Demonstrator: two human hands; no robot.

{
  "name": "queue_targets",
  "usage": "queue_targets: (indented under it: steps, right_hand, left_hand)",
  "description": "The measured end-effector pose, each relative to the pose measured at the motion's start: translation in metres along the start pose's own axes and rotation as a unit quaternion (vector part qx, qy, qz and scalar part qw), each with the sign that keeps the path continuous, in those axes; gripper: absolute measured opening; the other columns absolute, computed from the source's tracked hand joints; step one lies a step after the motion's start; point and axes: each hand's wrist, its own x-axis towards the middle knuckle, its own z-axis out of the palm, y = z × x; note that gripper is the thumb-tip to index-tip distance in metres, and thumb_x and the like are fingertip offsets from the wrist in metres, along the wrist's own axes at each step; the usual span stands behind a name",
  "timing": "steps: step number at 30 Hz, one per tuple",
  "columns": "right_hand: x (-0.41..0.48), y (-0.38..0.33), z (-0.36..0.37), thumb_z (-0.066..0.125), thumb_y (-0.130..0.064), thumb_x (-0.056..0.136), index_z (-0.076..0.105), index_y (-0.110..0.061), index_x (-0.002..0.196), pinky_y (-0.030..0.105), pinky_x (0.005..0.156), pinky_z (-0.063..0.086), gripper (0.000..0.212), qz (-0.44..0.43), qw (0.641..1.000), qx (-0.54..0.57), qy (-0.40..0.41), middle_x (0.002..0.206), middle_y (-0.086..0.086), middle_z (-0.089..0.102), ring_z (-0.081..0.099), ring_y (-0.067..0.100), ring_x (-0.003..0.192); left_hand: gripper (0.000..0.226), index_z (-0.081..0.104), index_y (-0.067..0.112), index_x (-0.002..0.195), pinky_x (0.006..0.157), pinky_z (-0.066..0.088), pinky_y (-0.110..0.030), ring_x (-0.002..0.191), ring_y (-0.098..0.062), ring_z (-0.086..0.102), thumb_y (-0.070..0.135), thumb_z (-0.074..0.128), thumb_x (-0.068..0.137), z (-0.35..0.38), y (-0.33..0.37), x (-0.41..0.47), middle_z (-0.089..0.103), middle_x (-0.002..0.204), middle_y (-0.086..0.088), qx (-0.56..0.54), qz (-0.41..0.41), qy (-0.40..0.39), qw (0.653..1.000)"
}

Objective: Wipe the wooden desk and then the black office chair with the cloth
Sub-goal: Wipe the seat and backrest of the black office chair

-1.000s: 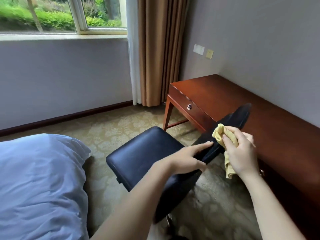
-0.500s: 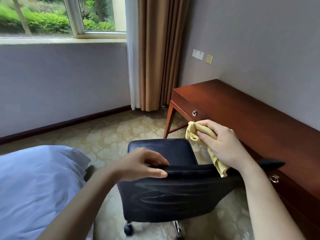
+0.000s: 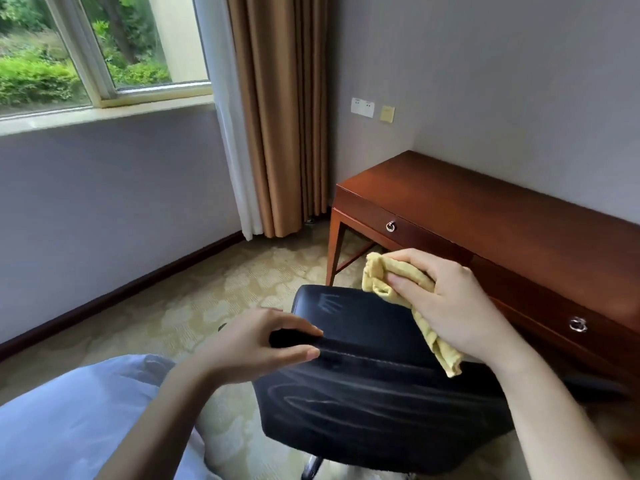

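- My left hand (image 3: 256, 344) gripped the black padded office chair (image 3: 363, 403) by the top edge of its backrest, fingers curled over it and thumb on the near face.
- My right hand (image 3: 446, 306) was clamped on the crumpled yellow cloth (image 3: 381, 275), held over the seat. One end hung down past the backrest's top edge; whether it touched the chair, I could not tell.
- Pale streaks showed on backrest and seat.
- The chair stood just beside the reddish-brown wooden counter (image 3: 485, 209).
- Pale blue bedding (image 3: 69, 420) lay at my lower left.

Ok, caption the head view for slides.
Left hand grips the black chair back; right hand holds the yellow cloth.
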Motion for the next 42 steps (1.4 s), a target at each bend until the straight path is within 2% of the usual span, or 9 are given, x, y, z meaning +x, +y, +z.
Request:
queue_targets:
  steps: [4, 8, 16, 23, 26, 30, 34, 37, 42]
  right_hand:
    - [-0.013, -0.029, 0.024, 0.055, -0.034, 0.091, 0.067, -0.042, 0.104, 0.011, 0.075, 0.051, 0.02, 0.039, 0.989, 0.136, 0.042, 0.1, -0.018, 0.069, 0.064, 0.002, 0.093]
    - [-0.032, -0.043, 0.05, 0.054, -0.038, 0.088, 0.067, -0.044, 0.104, 0.017, 0.067, 0.054, 0.022, 0.025, 0.979, 0.175, 0.1, 0.095, -0.011, 0.071, 0.067, 0.006, 0.082]
    - [-0.071, -0.052, 0.167, 0.053, -0.031, 0.092, 0.07, -0.03, 0.095, 0.023, 0.05, 0.052, 0.017, -0.024, 0.912, 0.302, 0.276, 0.078, -0.007, 0.07, 0.063, 0.006, 0.062]
    - [-0.127, -0.051, 0.237, 0.057, -0.041, 0.091, 0.068, -0.018, 0.107, 0.014, 0.04, 0.044, 0.03, 0.152, 0.805, 0.486, 0.304, 0.073, -0.007, 0.067, 0.058, 0.003, 0.052]
    - [-0.146, -0.045, 0.257, 0.056, -0.046, 0.09, 0.07, -0.016, 0.111, 0.021, 0.046, 0.048, 0.039, 0.182, 0.768, 0.519, 0.329, 0.08, -0.004, 0.069, 0.058, 0.007, 0.056]
    - [-0.152, -0.031, 0.289, 0.048, -0.043, 0.093, 0.062, -0.019, 0.124, 0.038, 0.093, 0.048, 0.042, 0.156, 0.765, 0.523, 0.343, 0.112, 0.001, 0.069, 0.064, 0.015, 0.099]
    - [-0.15, -0.026, 0.319, 0.047, -0.044, 0.095, 0.066, -0.023, 0.117, 0.041, 0.078, 0.055, 0.036, 0.149, 0.756, 0.543, 0.333, 0.113, 0.006, 0.069, 0.068, 0.024, 0.1]
    - [-0.148, -0.019, 0.335, 0.042, -0.056, 0.092, 0.065, -0.025, 0.119, 0.044, 0.088, 0.053, 0.047, 0.166, 0.75, 0.533, 0.355, 0.112, 0.006, 0.069, 0.067, 0.024, 0.102]
    - [-0.147, 0.0, 0.353, 0.051, -0.043, 0.093, 0.065, -0.041, 0.11, 0.03, 0.09, 0.05, 0.021, 0.19, 0.812, 0.255, 0.489, 0.105, -0.019, 0.068, 0.063, 0.002, 0.099]
  left_hand:
    - [0.025, 0.066, 0.036, 0.106, 0.068, 0.05, -0.024, 0.078, -0.003, 0.061, 0.047, 0.049, 0.092, -0.024, -0.021, 0.005, 0.067, 0.087, 0.017, 0.082, 0.054, -0.004, 0.995]
    - [0.058, 0.064, 0.036, 0.108, 0.085, 0.03, -0.008, 0.092, -0.003, 0.056, 0.067, 0.018, 0.089, -0.021, -0.039, -0.002, 0.067, 0.1, 0.019, 0.199, 0.129, 0.134, 0.962]
    - [0.048, 0.055, 0.029, 0.122, 0.114, 0.013, -0.049, 0.122, -0.014, 0.048, 0.049, 0.018, 0.098, -0.021, -0.098, 0.001, 0.059, 0.122, 0.009, 0.22, 0.164, 0.238, 0.932]
    - [0.05, 0.045, 0.027, 0.136, 0.112, -0.001, -0.061, 0.137, -0.016, 0.031, 0.051, 0.019, 0.1, -0.027, -0.104, -0.019, 0.04, 0.147, 0.007, 0.202, 0.104, 0.214, 0.95]
    - [0.049, 0.042, 0.024, 0.14, 0.113, 0.021, -0.05, 0.136, -0.018, 0.034, 0.049, 0.037, 0.098, 0.005, -0.112, -0.05, 0.034, 0.151, 0.006, 0.088, 0.163, 0.243, 0.952]
    - [0.018, 0.062, 0.035, 0.098, 0.074, 0.049, -0.023, 0.086, 0.003, 0.059, 0.049, 0.055, 0.089, 0.086, -0.117, -0.106, 0.063, 0.103, 0.016, -0.197, 0.22, 0.098, 0.95]
    - [0.014, 0.062, 0.037, 0.1, 0.064, 0.058, -0.025, 0.082, 0.0, 0.065, 0.045, 0.057, 0.091, 0.131, -0.114, -0.127, 0.067, 0.099, 0.01, -0.371, 0.149, -0.003, 0.916]
    - [0.008, 0.059, 0.036, 0.097, 0.062, 0.055, -0.019, 0.083, -0.002, 0.065, 0.041, 0.056, 0.092, 0.137, -0.118, -0.123, 0.064, 0.096, 0.01, -0.384, 0.119, 0.019, 0.915]
    - [0.013, 0.056, 0.026, 0.086, 0.066, 0.049, -0.014, 0.082, -0.003, 0.059, 0.029, 0.05, 0.097, 0.13, -0.131, -0.105, 0.062, 0.083, 0.011, -0.369, 0.126, 0.108, 0.914]
